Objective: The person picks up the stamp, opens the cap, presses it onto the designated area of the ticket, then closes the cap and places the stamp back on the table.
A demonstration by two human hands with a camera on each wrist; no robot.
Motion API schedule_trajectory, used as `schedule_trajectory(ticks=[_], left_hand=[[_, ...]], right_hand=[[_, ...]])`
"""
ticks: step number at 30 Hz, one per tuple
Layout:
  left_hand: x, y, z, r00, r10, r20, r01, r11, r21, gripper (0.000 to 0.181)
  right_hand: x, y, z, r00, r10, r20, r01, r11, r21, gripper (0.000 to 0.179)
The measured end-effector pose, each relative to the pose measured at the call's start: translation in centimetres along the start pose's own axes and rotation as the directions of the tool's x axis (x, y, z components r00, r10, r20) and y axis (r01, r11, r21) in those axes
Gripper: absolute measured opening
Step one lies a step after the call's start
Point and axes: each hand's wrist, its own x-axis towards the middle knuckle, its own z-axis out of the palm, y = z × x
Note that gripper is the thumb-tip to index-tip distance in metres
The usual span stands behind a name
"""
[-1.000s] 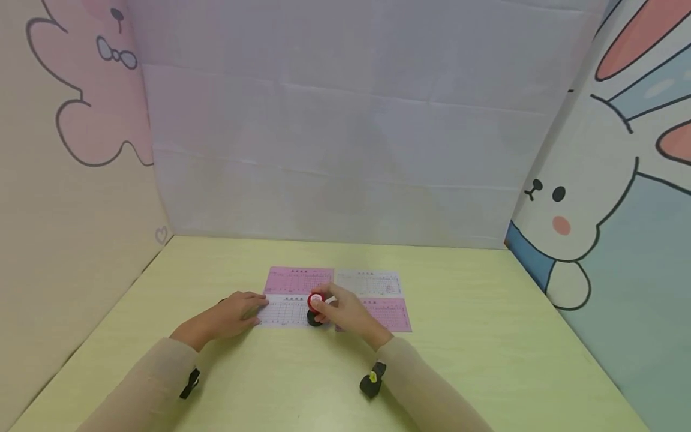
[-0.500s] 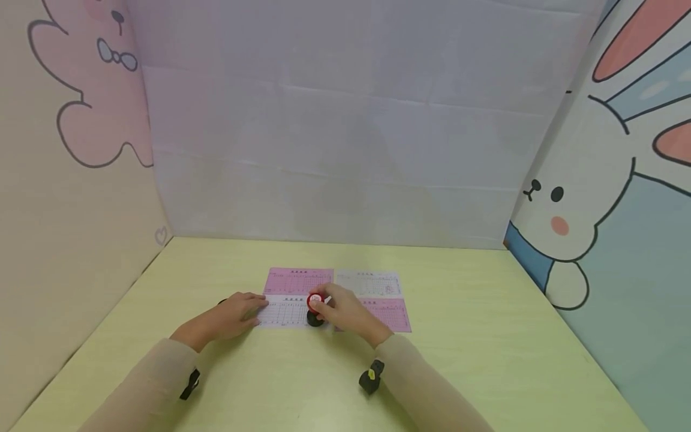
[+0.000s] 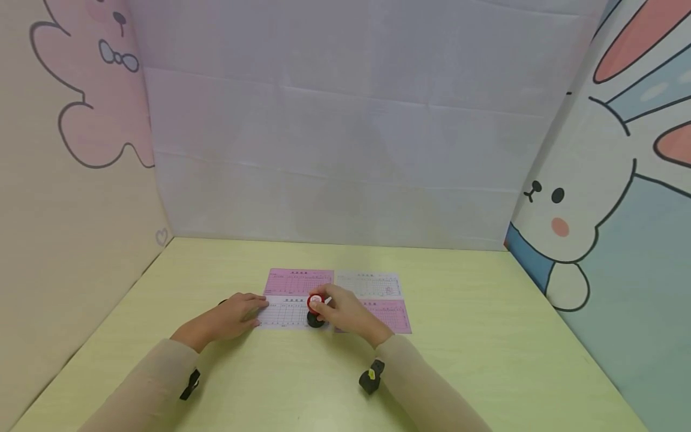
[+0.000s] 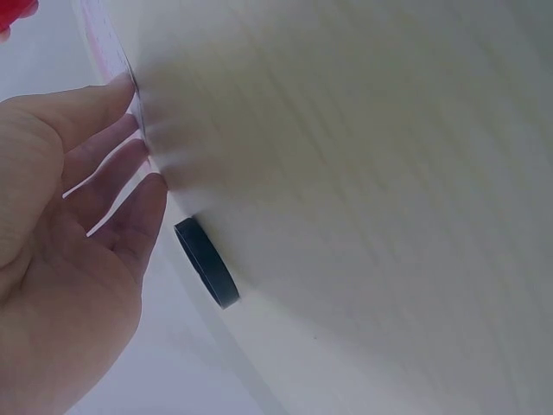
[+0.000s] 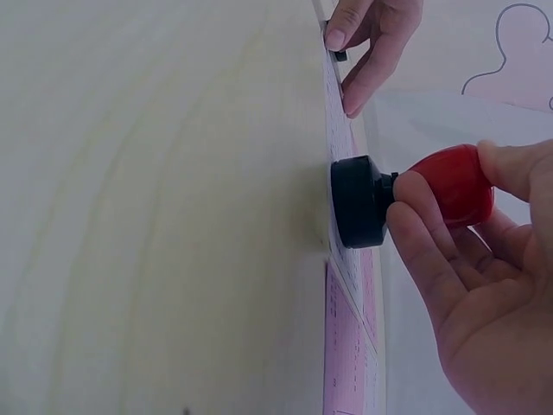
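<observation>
stamp [image 5: 371,199]: glossy red bulb-shaped handle [image 5: 454,177], hard plastic look, thin black neck, squat round black base [image 5: 354,203]. right hand [image 3: 345,312] has it: fingers [image 5: 423,233] curled, thumb and fingertips pinching the red handle from opposite sides. base sits below those fingertips, face against the right part of the near white slip [image 3: 286,312]. print under the base hidden.

left hand [image 3: 232,315]: fingers [image 4: 134,212] slightly bent, small gaps between them, tips resting at the left edge of the same slip. stamp is to the right of these fingers, apart from them.

slips: thin flat paper rectangles, dark printed grids and headings, text too small to read. far pink slip [image 3: 299,282] beyond the fingers of both hands, between them. far white slip [image 3: 369,285] beyond the right hand's fingers, to their right. near pink slip [image 3: 391,315] partly under the right hand, right of its fingers.

black lid [image 4: 207,264], thin, round, smooth, lies just beside the left hand's outermost finger, gap between. desk [image 3: 486,336] under all of it, pale yellow-green, faint wood-grain streaks. creased white sheet [image 3: 345,120] hangs well beyond the fingers. beige cloth sleeves [image 3: 432,384] behind both hands.
</observation>
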Motion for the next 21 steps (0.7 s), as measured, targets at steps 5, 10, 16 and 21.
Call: schedule_trajectory(ticks=[5, 10, 16, 21], left_hand=[[0.03, -0.15, 0.19, 1.000, -0.008, 0.000, 0.008, 1.000, -0.003, 0.042], [-0.04, 0.07, 0.17, 1.000, -0.014, 0.007, 0.014, 1.000, -0.007, 0.042], [-0.14, 0.38, -0.05, 1.000, -0.015, 0.008, 0.015, 1.000, -0.013, 0.042], [0.00, 0.11, 0.01, 1.000, -0.011, 0.005, 0.011, 1.000, -0.008, 0.042]], right_hand=[[0.07, -0.08, -0.15, 1.000, -0.022, 0.008, 0.023, 1.000, -0.015, 0.032], [0.04, -0.02, -0.14, 1.000, -0.012, 0.013, 0.012, 1.000, -0.008, 0.031], [-0.06, 0.01, -0.08, 1.000, 0.003, 0.011, -0.004, 1.000, 0.011, 0.030], [0.03, -0.07, -0.20, 1.000, 0.002, 0.012, -0.002, 1.000, 0.009, 0.031]])
